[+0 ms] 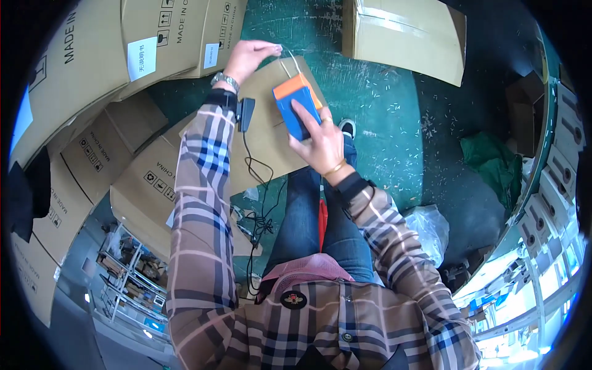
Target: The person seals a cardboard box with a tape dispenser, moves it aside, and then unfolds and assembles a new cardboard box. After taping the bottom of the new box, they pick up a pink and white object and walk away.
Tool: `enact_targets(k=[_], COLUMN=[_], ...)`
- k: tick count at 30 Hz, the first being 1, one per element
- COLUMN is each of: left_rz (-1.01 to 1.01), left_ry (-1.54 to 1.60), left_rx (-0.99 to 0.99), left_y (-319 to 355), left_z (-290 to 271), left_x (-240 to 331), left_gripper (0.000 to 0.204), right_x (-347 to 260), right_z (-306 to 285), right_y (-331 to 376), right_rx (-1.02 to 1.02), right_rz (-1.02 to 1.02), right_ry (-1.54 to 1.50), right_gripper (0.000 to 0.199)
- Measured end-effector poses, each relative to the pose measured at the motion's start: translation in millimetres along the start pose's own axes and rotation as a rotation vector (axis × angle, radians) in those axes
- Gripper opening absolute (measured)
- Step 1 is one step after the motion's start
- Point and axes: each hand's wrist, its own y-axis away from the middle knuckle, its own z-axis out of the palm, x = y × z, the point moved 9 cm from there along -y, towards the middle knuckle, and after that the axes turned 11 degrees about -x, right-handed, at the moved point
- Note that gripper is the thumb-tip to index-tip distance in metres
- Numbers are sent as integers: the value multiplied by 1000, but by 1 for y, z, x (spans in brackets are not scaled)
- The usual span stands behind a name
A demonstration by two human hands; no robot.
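Observation:
My right hand (320, 143) grips a small blue box with an orange end (296, 103), held over a cardboard box (265, 139) that rests against my legs. A thin white strand (290, 58) runs up from the blue box to my left hand (246, 57), whose fingertips pinch its end. A watch sits on my left wrist. A small black device (246, 113) hangs below that wrist, with a black cable (262, 203) trailing down.
Large cardboard cartons (92, 68) are stacked on the left, and another carton (407, 34) stands on the green floor (394, 135) ahead. A green bag (493, 163) and a clear plastic bag (428, 225) lie to the right. A metal rack (126, 277) is at lower left.

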Motion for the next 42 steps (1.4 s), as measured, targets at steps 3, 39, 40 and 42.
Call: enact_targets(k=[3,39,40,42], left_rz=[-72,-258,-255,-278], left_ry=[86,147,143,157], left_rx=[-43,198,186,164], left_y=[-18,25,23,24], left_z=[-14,14,18,24], left_x=[-19,-83,-80,-73], left_gripper=[24,96,96,97], right_x=[-3,93,96,101], right_z=[2,8,5,4], right_y=[-24,254,261,272], right_rx=[0,-250,-244,-234], right_rz=[12,236,244,256], right_ry=[17,78,83,93], right_gripper=[72,68,67,66])
